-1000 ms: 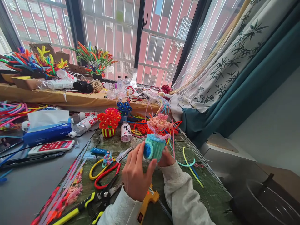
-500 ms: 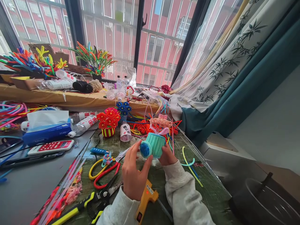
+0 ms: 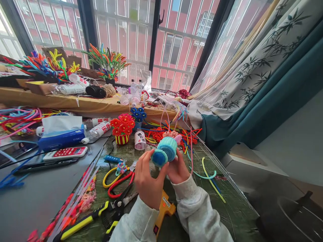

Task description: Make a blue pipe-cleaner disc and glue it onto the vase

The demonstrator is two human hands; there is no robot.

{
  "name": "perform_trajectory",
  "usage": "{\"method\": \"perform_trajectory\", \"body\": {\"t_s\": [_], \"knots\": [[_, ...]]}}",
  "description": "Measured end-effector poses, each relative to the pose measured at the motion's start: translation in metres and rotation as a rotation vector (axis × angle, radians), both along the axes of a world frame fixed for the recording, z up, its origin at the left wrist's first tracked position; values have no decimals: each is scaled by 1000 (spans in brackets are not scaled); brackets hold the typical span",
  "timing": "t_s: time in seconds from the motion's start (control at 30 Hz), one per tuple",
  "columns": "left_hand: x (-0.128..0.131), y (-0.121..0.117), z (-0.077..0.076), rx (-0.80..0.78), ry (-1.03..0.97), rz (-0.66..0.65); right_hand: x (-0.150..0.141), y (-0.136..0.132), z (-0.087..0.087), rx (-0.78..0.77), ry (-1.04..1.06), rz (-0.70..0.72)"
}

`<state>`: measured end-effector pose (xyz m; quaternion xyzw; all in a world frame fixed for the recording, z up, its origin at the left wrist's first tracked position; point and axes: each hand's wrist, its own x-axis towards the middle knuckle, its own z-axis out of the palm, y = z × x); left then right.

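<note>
In the head view my left hand (image 3: 147, 179) pinches a small round disc (image 3: 159, 158), blue in the middle with a turquoise rim, between thumb and fingers. My right hand (image 3: 179, 169) grips a turquoise ribbed flowerpot (image 3: 168, 145) made of fuzzy stems. The pot is tilted, its ringed blue base facing me and the disc close in front of it; whether they touch I cannot tell. Pink flowers (image 3: 172, 134) show behind the pot, partly hidden. Below my hands lies an orange glue gun (image 3: 165, 208) with a small red light on.
Scissors (image 3: 116, 194) with red and yellow handles and black-yellow pliers (image 3: 85, 220) lie left of my hands. Red flowers in a striped pot (image 3: 122, 139) and a cut bottle (image 3: 140, 140) stand beyond. Loose fuzzy stems (image 3: 213, 181) lie on the right. A tissue box (image 3: 62, 136) sits at left.
The turquoise pot has tipped, so its base now faces me instead of its side. The disc has shifted slightly right, near that base. The whole view has swung a little left.
</note>
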<state>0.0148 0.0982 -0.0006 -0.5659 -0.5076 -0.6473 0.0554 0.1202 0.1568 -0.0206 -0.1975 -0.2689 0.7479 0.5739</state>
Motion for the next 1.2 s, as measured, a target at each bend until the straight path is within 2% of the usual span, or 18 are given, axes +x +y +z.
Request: {"method": "perform_trajectory", "body": {"t_s": [0.13,0.33,0.67,0.93,1.2], "knots": [[4,4,-1,-16,15,-6,-6,-6,2,-30,24,21],[9,6,6,-17,-21,28,-15,-15,7,-50,61,70],[7,3,10,15,-32,21,-17,-20,11,-64,86,130],[-10,10,3,-9,67,-157,-11,-14,14,-59,42,86],[-12,12,-3,-61,-17,-276,-3,-9,6,-25,-72,-51]]}}
